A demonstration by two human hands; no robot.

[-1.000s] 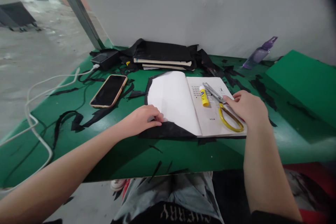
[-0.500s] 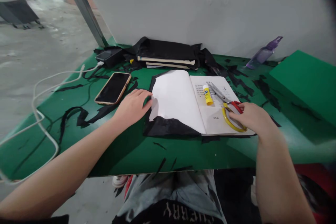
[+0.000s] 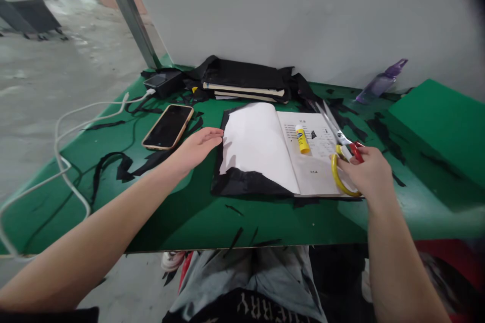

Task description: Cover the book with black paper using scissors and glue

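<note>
An open book lies before me, with black covering folded over the edges of its left side. My left hand rests at the book's left edge, fingers stretched out and fingertips touching the dark border; its thumb is mostly hidden. In my right hand are scissors with red and yellow handles. Their blades are slightly apart and point away from me over the right page's edge. A yellow glue stick lies on the printed right page, a small black scrap beside it.
A phone lies left of the book, near white cables and a black box-shaped device. Black-covered books are stacked at the back. A purple bottle and a green box-like block stand right. Black scraps litter the green table.
My right hand has lifted the scissors off the page and swung their blades to the right, away from the glue stick. My left thumb has drawn in toward the fingers.
</note>
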